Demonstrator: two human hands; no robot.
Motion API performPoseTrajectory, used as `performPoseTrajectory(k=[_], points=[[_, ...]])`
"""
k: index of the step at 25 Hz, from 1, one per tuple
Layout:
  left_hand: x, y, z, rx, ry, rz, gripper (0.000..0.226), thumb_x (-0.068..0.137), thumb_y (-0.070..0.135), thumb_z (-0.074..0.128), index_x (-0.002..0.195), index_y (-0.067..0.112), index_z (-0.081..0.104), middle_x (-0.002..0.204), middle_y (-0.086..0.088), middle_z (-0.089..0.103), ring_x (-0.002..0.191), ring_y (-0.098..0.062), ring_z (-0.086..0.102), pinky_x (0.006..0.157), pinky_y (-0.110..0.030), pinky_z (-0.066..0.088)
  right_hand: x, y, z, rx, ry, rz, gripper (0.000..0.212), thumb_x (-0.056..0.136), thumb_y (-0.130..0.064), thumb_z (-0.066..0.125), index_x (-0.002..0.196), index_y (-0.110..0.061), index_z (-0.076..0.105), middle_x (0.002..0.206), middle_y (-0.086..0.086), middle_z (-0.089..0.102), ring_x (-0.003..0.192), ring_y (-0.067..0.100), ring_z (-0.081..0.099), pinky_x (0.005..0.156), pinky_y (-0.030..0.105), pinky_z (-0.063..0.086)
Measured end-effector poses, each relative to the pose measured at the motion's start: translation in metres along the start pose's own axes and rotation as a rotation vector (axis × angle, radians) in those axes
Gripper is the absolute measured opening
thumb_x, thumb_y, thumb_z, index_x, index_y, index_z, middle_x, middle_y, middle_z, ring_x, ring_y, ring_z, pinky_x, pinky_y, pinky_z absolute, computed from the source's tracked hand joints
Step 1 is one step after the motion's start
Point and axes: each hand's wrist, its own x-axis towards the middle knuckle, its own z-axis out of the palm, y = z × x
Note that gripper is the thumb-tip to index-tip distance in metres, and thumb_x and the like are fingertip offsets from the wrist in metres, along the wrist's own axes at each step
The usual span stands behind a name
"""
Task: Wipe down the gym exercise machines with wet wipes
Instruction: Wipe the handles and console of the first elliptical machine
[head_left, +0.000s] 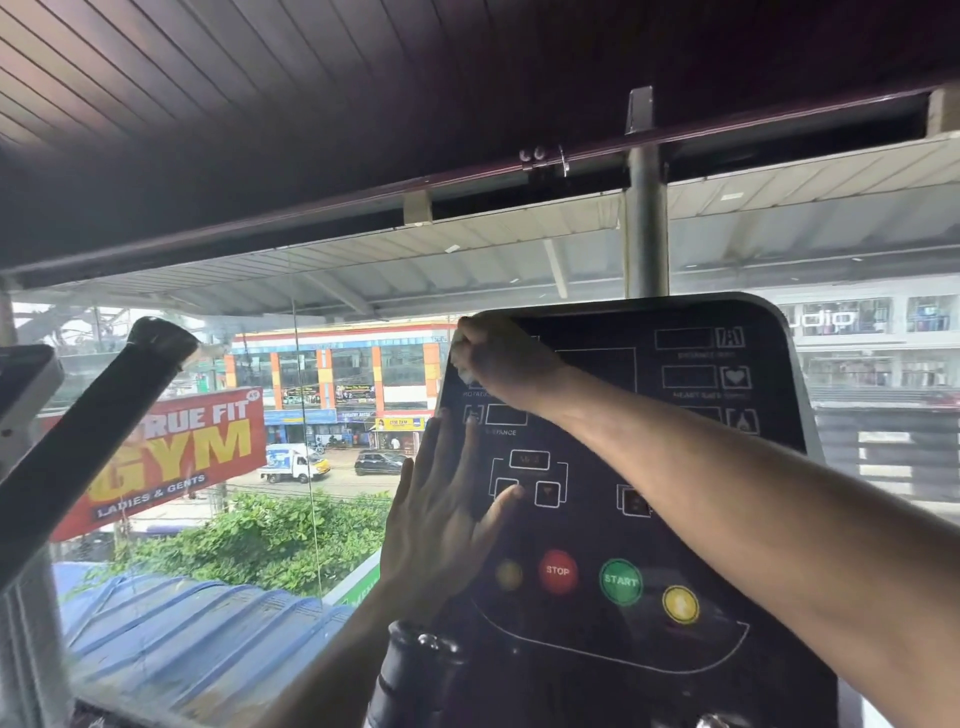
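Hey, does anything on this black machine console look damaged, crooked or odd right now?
Nothing stands out. The black console panel looks intact, with its red STOP button and green START button in place. The right hand wipes its top left corner; the left hand lies flat against its left edge.

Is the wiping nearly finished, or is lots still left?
Nothing looks clearly finished. Right now the right hand rubs a wipe on the top left corner of the console, while the left hand lies flat on its left edge. The buttons below and the black handle remain untouched.
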Motion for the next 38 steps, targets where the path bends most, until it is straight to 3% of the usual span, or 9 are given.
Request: performPoseTrajectory(k=[3, 10, 15, 17, 22, 25, 28, 34, 38], points=[[0.001, -0.004, 0.002, -0.009, 0.006, 0.03, 0.088, 0.095, 0.084, 0.011, 0.164, 0.036, -0.017, 0.171, 0.009, -0.025, 0.154, -0.006, -0.03, 0.132, -0.042, 0.005, -0.006, 0.03, -0.005, 0.012, 0.025, 0.128, 0.009, 0.097, -0.007, 0.056, 0.095, -0.005, 0.065, 0.099, 0.01, 0.06, 0.092, 0.028, 0.057, 0.082, 0.041, 0.052], [-0.001, 0.0, 0.001, -0.008, 0.05, 0.03, 0.085, 0.096, 0.083, 0.012, 0.161, 0.04, -0.02, 0.17, 0.012, -0.026, 0.156, -0.007, -0.025, 0.131, -0.047, 0.011, -0.046, -0.001, -0.008, -0.032, -0.115, -0.172, 0.006, 0.092, -0.009, 0.07, 0.086, -0.011, 0.07, 0.09, 0.001, 0.064, 0.083, 0.017, 0.053, 0.079, 0.039, 0.052], [-0.001, -0.002, 0.002, -0.037, 0.038, 0.034, 0.088, 0.094, 0.084, 0.011, 0.164, 0.036, -0.014, 0.171, 0.009, -0.026, 0.157, -0.009, -0.024, 0.131, -0.045, 0.007, -0.056, 0.065, -0.059, -0.148, 0.007, 0.213, 0.012, 0.088, 0.004, 0.065, 0.089, -0.007, 0.071, 0.09, 0.007, 0.066, 0.09, 0.023, 0.056, 0.072, 0.027, 0.035], [-0.001, -0.002, 0.004, -0.041, 0.034, 0.027, 0.089, 0.094, 0.084, 0.01, 0.165, 0.035, -0.013, 0.172, 0.007, -0.022, 0.158, -0.01, -0.023, 0.13, -0.045, 0.008, -0.067, 0.055, -0.053, -0.091, 0.05, 0.271, 0.015, 0.088, 0.007, 0.062, 0.091, -0.006, 0.069, 0.092, 0.007, 0.064, 0.09, 0.023, 0.06, 0.072, 0.028, 0.044], [-0.001, -0.001, 0.004, -0.032, 0.046, 0.029, 0.088, 0.096, 0.082, 0.016, 0.166, 0.034, -0.009, 0.173, 0.005, -0.018, 0.16, -0.013, -0.017, 0.13, -0.046, 0.009, -0.08, 0.005, -0.037, -0.086, -0.142, -0.117, 0.01, 0.087, 0.0, 0.072, 0.087, -0.009, 0.067, 0.089, 0.001, 0.063, 0.086, 0.018, 0.059, 0.079, 0.024, 0.048], [0.0, -0.004, 0.007, 0.003, 0.089, 0.068, 0.087, 0.099, 0.079, 0.02, 0.168, 0.029, 0.002, 0.175, 0.001, -0.009, 0.161, -0.014, -0.013, 0.13, -0.048, 0.008, -0.091, 0.052, -0.074, -0.184, -0.052, 0.116, 0.011, 0.088, 0.003, 0.068, 0.089, -0.009, 0.067, 0.089, 0.003, 0.066, 0.085, 0.018, 0.062, 0.081, 0.032, 0.055], [0.001, -0.002, 0.005, 0.031, 0.133, 0.209, 0.084, 0.102, 0.075, 0.022, 0.168, 0.023, 0.015, 0.175, -0.002, 0.0, 0.162, -0.017, -0.006, 0.129, -0.031, -0.01, -0.096, 0.066, -0.08, -0.222, 0.058, 0.337, 0.015, 0.091, 0.005, 0.06, 0.082, -0.007, 0.061, 0.083, 0.005, 0.061, 0.081, 0.021, 0.059, 0.07, 0.031, 0.047], [-0.001, -0.002, 0.002, 0.035, 0.084, 0.19, 0.086, 0.097, 0.081, 0.014, 0.168, 0.032, 0.006, 0.174, 0.004, -0.01, 0.161, -0.014, -0.01, 0.122, -0.029, -0.007, -0.093, 0.014, -0.051, -0.297, -0.106, 0.038, 0.006, 0.095, -0.005, 0.064, 0.099, -0.004, 0.069, 0.091, 0.002, 0.066, 0.079, 0.015, 0.046, 0.068, 0.028, 0.049], [0.001, -0.006, 0.009, 0.045, 0.099, 0.194, 0.084, 0.098, 0.081, 0.012, 0.167, 0.033, 0.011, 0.175, 0.001, -0.002, 0.162, -0.017, -0.001, 0.13, -0.04, 0.005, -0.115, 0.079, -0.09, -0.395, 0.018, 0.294, 0.008, 0.097, -0.006, 0.063, 0.098, -0.01, 0.07, 0.086, 0.004, 0.072, 0.081, 0.02, 0.055, 0.069, 0.031, 0.051]])
